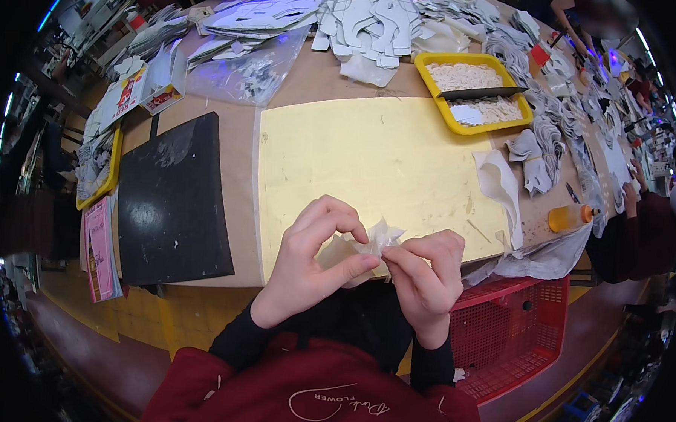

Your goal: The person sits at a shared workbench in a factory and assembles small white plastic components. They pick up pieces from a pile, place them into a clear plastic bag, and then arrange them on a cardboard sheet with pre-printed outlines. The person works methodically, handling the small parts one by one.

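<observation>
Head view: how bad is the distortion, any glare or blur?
Head view: strong fisheye, the table edges bow and the corners are black; blue-violet lamp glare at top left and right; both hands and the pale piece are sharp; figures at the rim are smeared.

Evenly lit indoor scene under bright overhead light, with soft, faint shadows. The pale yellow rectangular cutting mat (370,163) is the brightest area and looks slightly washed out. The matte black rectangular board (174,200) shows a dull grey sheen near its top. Small blue-violet lamps glow at the upper left and upper right. Strong fisheye bending curves the brown wooden table (235,142) edges, and a black circular border fills the corners. The centre is sharp; the rim is darker, smeared and soft. One patch at the top right is blurred.
</observation>
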`<state>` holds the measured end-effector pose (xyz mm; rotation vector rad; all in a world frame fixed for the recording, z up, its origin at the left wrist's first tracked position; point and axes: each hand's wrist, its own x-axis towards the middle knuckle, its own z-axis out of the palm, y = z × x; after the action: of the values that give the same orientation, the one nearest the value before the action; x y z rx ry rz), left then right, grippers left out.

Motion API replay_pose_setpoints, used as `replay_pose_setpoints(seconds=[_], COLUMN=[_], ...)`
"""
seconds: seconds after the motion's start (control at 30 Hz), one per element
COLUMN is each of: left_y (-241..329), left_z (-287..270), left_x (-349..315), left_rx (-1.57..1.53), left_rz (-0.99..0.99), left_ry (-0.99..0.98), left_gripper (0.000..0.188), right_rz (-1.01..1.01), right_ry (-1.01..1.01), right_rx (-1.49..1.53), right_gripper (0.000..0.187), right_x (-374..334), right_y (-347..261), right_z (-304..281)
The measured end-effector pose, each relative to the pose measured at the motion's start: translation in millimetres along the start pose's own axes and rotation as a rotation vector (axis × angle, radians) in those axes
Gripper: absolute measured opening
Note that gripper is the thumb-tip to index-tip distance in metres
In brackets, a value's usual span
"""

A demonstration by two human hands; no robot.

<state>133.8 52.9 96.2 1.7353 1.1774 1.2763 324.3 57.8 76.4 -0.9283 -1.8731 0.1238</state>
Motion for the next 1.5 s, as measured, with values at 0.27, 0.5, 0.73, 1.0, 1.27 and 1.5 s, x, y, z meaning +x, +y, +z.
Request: replay_pose_setpoints(seconds=[0.27, 0.5, 0.73, 1.0, 1.27, 1.5], left_y=[-1.9, -3.1, -9.2, -5.7, -11.2, -11.6], left_z=[-0.8, 4.8, 6.3, 7.7, 6.6, 8.0], left_x=[-1.7, -4.8, -5.5, -9.9, -8.9, -9.8], left_rx=[-0.08, -0.079, -0.196, -0.257, -0.196, -0.186], left_rz=[-0.084, -0.03, -0.081, -0.204, -0.157, -0.109], left_ry=[-0.087, -0.154, -0.14, -0.116, -0.136, -0.115], left_gripper=[0.01, 0.005, 0.008, 0.009, 0.008, 0.008], right_rz=[0.066, 0.248, 0.371, 0.474, 0.462, 0.552], right_ry=[-0.051, -0.151, -0.151, -0.11, -0.071, -0.067], right_rx=[0.11, 0.338, 0.459, 0.544, 0.502, 0.609], right_gripper=[0.029, 0.023, 0.016, 0.012, 0.012, 0.011], right_x=[-1.1, 0.7, -2.7, -7.5, -7.3, -10.3], right_y=[-0.2, -6.8, -8.9, -10.2, -9.8, -13.0], right_z=[2.9, -4.6, -2.2, 0.9, 1.1, 1.8])
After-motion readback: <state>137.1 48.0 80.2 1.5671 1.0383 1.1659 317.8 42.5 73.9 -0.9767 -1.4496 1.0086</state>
